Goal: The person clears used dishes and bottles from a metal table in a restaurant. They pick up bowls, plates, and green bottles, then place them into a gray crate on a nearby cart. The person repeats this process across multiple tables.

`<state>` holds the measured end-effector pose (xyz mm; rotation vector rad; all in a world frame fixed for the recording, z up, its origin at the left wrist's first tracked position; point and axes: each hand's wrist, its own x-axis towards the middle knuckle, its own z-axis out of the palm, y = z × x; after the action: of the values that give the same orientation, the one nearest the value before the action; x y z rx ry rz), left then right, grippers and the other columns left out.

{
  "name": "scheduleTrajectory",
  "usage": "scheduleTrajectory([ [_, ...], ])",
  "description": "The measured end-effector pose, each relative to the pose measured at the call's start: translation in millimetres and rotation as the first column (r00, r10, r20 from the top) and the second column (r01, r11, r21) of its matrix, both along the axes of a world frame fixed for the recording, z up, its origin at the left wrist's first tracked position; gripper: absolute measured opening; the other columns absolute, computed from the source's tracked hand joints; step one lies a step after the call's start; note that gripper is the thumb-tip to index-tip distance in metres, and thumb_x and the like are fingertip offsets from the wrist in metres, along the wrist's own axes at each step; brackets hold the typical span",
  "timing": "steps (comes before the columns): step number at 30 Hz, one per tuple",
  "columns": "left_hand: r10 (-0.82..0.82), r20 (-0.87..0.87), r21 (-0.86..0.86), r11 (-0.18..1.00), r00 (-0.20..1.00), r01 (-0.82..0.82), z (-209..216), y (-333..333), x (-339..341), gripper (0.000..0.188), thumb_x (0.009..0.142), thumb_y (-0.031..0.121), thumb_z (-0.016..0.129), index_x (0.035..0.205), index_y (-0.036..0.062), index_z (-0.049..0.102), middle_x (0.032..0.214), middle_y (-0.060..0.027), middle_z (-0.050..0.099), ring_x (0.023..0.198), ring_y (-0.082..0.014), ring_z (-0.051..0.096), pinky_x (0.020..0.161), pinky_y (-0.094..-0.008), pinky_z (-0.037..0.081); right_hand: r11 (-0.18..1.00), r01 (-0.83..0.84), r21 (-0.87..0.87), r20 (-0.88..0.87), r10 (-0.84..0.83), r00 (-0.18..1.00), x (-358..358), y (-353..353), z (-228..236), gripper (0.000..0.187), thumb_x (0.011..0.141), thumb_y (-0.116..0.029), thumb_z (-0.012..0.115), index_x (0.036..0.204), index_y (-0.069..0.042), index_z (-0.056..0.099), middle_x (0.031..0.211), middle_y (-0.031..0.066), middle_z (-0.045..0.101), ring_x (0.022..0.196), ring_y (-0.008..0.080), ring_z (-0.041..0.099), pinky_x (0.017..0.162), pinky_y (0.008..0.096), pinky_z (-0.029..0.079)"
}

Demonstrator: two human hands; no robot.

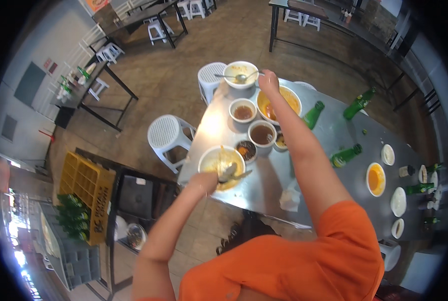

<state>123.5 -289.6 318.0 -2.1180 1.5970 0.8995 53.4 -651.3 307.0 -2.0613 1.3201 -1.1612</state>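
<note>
Left hand (206,183), seen in the head view, bends over the lower-left rim of a round white bowl smeared with yellow-orange sauce (211,159), set near the left edge of a silver metal desk (269,175); its fingers are mostly hidden, so I cannot tell whether they pinch the rim or the metal spoon (228,173) resting inside. Right hand (269,82) reaches the desk's far end, fingers bunched at the right rim of a second round white bowl with sauce stains (240,85); whether they pinch that rim or the handle of the steel spoon (240,78) in it is too small to make out. The arms seem parted so widely because these bowls stand well apart, one near the body, one far. Utensil handles jut over the rims, probably because they are too long to lie inside. Between the two bowls stand a small white bowl of light brown liquid (243,121) and a white bowl of dark brown broth (259,144), while a large white bowl streaked orange (290,98) sits just beside the right hand.
</note>
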Motion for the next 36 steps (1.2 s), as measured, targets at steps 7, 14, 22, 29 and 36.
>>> scheduleTrajectory([
  [7, 0.347, -0.4, -0.31, 0.819, 0.848, -0.482, 67, 68, 5, 0.023, 0.084, 0.025, 0.058, 0.092, 0.0028, 0.055, 0.077, -0.0182, 0.059, 0.069, -0.0312, 0.055, 0.063, -0.0394, 0.044, 0.648, -0.022, 0.762, 0.104, -0.089, 0.991, 88, -104, -72, 0.027, 0.084, -0.009, 0.042, 0.104, 0.002, 0.057, 0.097, 0.0212, 0.062, 0.083, 0.0371, 0.063, 0.062, 0.0515, 0.051],
  [14, 0.553, -0.289, -0.465, 0.632, 0.781, -0.62, 82, 95, 33, 0.025, 0.075, 0.02, 0.07, 0.086, 0.0026, 0.056, 0.069, -0.0127, 0.058, 0.058, -0.0219, 0.051, 0.058, -0.0311, 0.043, 0.492, -0.268, 0.829, 0.335, -0.052, 0.941, 93, -81, -57, 0.025, 0.086, -0.005, 0.042, 0.108, -0.002, 0.055, 0.1, 0.0206, 0.059, 0.078, 0.0372, 0.062, 0.063, 0.0562, 0.051],
  [22, 0.192, 0.16, -0.756, 0.654, 0.968, -0.005, 169, 9, 77, 0.014, 0.075, 0.016, 0.062, 0.082, 0.0066, 0.055, 0.077, -0.0135, 0.055, 0.076, -0.034, 0.055, 0.062, -0.0411, 0.043, 0.285, -0.625, 0.727, 0.381, 0.589, 0.712, 31, 13, 38, 0.042, 0.076, -0.003, 0.049, 0.118, -0.007, 0.049, 0.09, 0.011, 0.06, 0.07, 0.0192, 0.063, 0.056, 0.0328, 0.054],
  [29, -0.392, 0.399, -0.541, 0.629, 0.829, 0.558, 120, -28, 74, 0.009, 0.079, 0.013, 0.051, 0.082, 0.0118, 0.06, 0.08, -0.0072, 0.058, 0.078, -0.0243, 0.061, 0.065, -0.0359, 0.048, 0.33, -0.554, 0.765, 0.168, 0.727, 0.665, -12, 144, -10, 0.037, 0.071, -0.004, 0.058, 0.107, -0.001, 0.052, 0.081, 0.0129, 0.061, 0.057, 0.0196, 0.06, 0.043, 0.03, 0.048],
  [36, -0.451, 0.414, -0.367, 0.712, 0.791, 0.598, 28, -34, 44, 0.013, 0.078, 0.015, 0.052, 0.079, 0.0104, 0.065, 0.083, -0.0095, 0.061, 0.079, -0.0242, 0.063, 0.065, -0.0362, 0.05, 0.547, -0.594, 0.59, -0.105, 0.782, 0.615, -35, 193, -27, 0.028, 0.068, -0.016, 0.064, 0.089, 0.001, 0.055, 0.076, 0.0118, 0.06, 0.068, 0.0183, 0.059, 0.06, 0.0303, 0.046],
])
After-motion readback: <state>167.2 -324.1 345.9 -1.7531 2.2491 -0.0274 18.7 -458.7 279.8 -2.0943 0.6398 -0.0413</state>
